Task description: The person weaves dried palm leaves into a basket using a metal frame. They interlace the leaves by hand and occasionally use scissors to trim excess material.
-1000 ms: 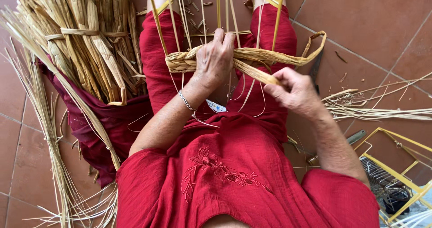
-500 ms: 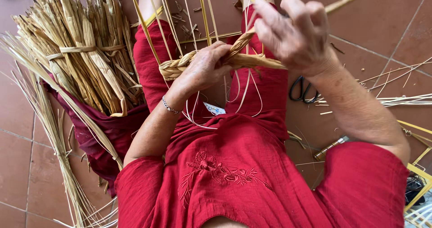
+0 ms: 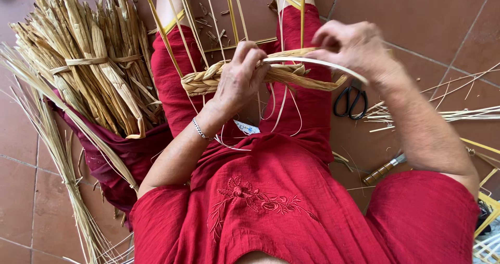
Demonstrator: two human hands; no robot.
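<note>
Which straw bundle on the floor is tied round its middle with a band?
The thick straw bundle left of the person's legs; a straw band wraps it. The thin loose stalks by the scissors lie untied.

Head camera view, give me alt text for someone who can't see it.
A person in red clothing braids straw on their lap: the left hand grips the straw braid while the right hand pulls a strand. A tied straw bundle and scissors lie alongside.

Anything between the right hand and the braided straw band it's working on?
Nothing visible. The right hand already pinches a pale strand running into the braid; the left hand grips the braid itself. Scissors lie aside on the tiles.
</note>
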